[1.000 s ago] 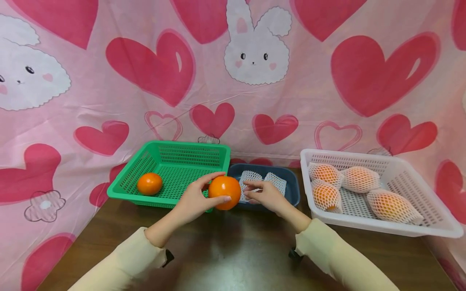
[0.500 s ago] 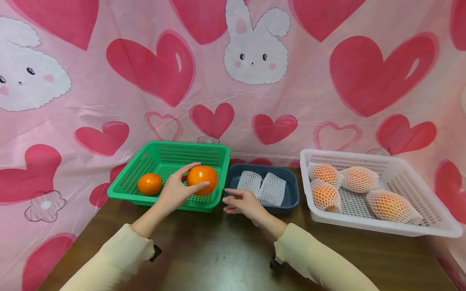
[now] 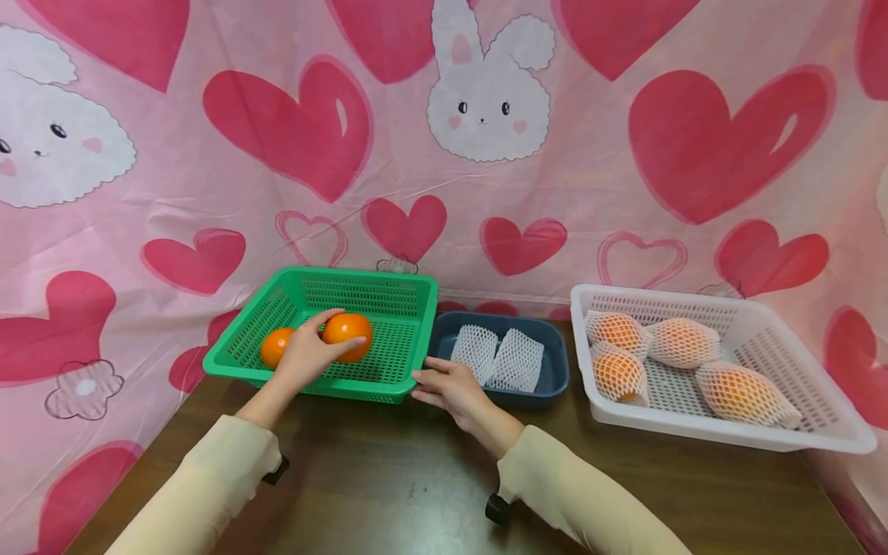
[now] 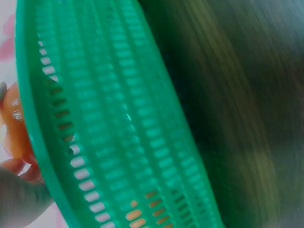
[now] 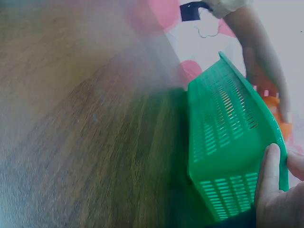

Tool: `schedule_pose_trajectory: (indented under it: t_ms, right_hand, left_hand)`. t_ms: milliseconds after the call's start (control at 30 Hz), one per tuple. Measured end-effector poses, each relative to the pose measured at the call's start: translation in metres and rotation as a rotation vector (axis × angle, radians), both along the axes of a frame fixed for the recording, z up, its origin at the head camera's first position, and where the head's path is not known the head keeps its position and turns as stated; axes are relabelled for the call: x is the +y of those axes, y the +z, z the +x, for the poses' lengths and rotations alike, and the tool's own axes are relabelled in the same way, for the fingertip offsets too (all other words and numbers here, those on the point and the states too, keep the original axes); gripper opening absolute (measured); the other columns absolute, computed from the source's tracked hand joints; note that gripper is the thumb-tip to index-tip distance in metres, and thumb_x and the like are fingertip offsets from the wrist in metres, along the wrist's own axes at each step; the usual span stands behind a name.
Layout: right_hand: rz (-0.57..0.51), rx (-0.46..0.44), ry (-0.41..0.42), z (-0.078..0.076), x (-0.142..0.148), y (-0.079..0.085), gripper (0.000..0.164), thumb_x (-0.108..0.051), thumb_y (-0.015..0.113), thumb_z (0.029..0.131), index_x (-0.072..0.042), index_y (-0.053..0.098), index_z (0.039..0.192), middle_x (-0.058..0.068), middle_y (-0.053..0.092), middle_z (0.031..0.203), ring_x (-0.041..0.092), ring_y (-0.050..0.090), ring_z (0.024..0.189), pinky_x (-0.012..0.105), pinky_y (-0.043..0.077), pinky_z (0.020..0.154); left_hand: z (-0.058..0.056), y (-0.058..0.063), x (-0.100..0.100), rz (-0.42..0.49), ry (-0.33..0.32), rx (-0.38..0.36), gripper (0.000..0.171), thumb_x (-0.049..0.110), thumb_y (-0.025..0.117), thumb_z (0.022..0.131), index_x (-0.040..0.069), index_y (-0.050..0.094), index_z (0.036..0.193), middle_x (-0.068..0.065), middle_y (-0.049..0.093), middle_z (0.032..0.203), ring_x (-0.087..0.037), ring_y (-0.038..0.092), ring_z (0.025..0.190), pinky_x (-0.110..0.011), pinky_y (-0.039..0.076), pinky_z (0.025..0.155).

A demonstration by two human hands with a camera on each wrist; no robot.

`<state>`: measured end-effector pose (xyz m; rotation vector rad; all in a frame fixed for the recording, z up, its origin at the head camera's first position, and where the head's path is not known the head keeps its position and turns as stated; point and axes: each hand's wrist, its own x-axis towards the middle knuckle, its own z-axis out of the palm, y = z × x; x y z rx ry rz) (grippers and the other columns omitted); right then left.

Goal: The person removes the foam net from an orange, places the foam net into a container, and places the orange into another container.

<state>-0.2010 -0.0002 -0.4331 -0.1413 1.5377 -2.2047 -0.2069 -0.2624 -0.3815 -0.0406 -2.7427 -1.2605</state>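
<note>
My left hand (image 3: 305, 353) grips a glossy orange (image 3: 349, 337) over the green basket (image 3: 409, 383), with thumb and fingers on either side of the fruit. Partly behind that hand, a second orange (image 3: 275, 347) lies at the basket's left end. In the left wrist view the held orange (image 4: 16, 126) shows beyond the basket's rim (image 4: 33, 114). My right hand (image 3: 454, 391) is at the basket's front right corner. The right wrist view shows its thumb and a finger pinching the rim (image 5: 280, 137) from both sides.
A dark blue tray (image 3: 557, 370) beside the green basket holds two white foam net sleeves (image 3: 516, 361). On the right, a white basket (image 3: 694, 428) contains several fruits in foam nets (image 3: 683, 343). All stand on a brown wooden table (image 3: 416, 493) before a pink heart-patterned cloth (image 3: 409, 169).
My left hand has carried the orange leftward, from in front of the blue tray to over the green basket. My right hand has moved left from beside the orange to the basket's corner.
</note>
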Motion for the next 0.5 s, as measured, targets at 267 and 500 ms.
schedule_pose_trajectory:
  t_ms: [267, 500]
  right_hand:
    - [-0.032, -0.029, -0.02, -0.001, -0.002, 0.0, 0.051, 0.006, 0.054, 0.102, 0.016, 0.037, 0.149, 0.034, 0.053, 0.14, 0.019, 0.068, 0.097, 0.038, 0.055, 0.092]
    - [-0.036, -0.024, -0.025, -0.002, -0.002, -0.001, 0.052, 0.007, 0.054, 0.102, 0.016, 0.036, 0.149, 0.034, 0.054, 0.138, 0.018, 0.068, 0.096, 0.039, 0.055, 0.092]
  left_hand:
    - [-0.01, -0.006, -0.018, -0.111, 0.006, -0.019, 0.078, 0.043, 0.075, 0.093, -0.002, 0.046, 0.15, -0.03, 0.052, 0.141, -0.042, 0.059, 0.11, -0.055, 0.052, 0.09]
    - [-0.018, -0.012, -0.023, -0.266, -0.015, -0.068, 0.079, 0.038, 0.078, 0.09, -0.007, 0.047, 0.147, -0.032, 0.054, 0.137, -0.044, 0.058, 0.108, -0.058, 0.051, 0.088]
